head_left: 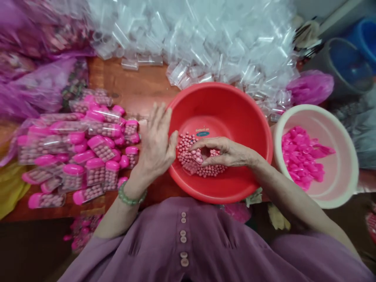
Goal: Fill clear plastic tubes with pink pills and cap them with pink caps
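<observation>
I see a small clear container (196, 157) lying tilted among pink beads (188, 150), pinched between the right hand (226, 152) fingertips. The beads heap just under and left of those fingers.

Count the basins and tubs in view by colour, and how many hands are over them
Red basin: 1
White basin with pink caps: 1
Blue tubs: 2, the farther one cut off by the edge
Total: 4
Hands: 2, left hand, right hand
</observation>
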`<state>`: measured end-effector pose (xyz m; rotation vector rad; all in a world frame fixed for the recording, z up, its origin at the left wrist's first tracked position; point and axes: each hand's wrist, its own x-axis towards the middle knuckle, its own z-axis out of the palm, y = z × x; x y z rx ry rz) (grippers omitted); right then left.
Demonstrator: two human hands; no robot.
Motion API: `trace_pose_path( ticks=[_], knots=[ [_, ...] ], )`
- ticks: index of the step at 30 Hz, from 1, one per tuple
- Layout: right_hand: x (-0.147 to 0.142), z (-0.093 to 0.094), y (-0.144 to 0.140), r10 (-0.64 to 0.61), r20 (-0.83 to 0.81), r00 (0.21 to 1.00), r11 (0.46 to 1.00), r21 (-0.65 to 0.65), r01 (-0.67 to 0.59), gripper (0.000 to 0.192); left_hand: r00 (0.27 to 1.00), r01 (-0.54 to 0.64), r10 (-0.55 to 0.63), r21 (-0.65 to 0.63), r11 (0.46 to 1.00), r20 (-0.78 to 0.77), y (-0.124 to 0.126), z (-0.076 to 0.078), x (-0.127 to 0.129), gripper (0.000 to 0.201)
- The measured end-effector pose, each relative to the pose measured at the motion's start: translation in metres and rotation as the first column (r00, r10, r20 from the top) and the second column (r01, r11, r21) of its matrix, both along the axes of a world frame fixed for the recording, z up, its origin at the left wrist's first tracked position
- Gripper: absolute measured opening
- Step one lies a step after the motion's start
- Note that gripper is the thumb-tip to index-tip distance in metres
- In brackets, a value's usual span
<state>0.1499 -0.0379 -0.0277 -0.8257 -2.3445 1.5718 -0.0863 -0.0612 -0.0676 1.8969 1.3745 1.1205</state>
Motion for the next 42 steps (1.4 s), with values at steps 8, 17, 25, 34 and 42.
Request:
trace_pose_path(
  ticks=[8,17,25,34,42],
  knots=[
    [0.005,0.021,0.0,-0.07,-0.214,0.974,0.994,0.064,0.086,0.044,0.838,0.472,-0.329,-0.275,0.838,0.435,-0.023,0.023,0.024,0.063],
    [0.001,0.033,-0.017,-0.151,-0.213,0.965,0.898,0.378,0.224,0.043,0.918,0.291,-0.26,-0.064,0.955,0.299,-0.025,0.03,0.036,0.025],
    [-0.004,0.033,-0.027,-0.29,-0.377,0.88,0.861,0.298,0.412,0.01,0.9,0.34,-0.28,-0.136,0.931,0.333,-0.028,0.033,0.037,0.019],
    [0.008,0.032,-0.028,-0.346,-0.266,0.9,0.873,0.26,0.412,0.017,0.642,0.574,-0.172,-0.32,0.753,0.747,-0.022,0.025,0.046,0.02],
    [-0.005,0.031,-0.016,-0.243,-0.147,0.959,0.817,0.502,0.284,0.032,0.584,0.629,-0.219,-0.266,0.731,0.781,-0.017,0.025,0.044,0.039]
  ],
)
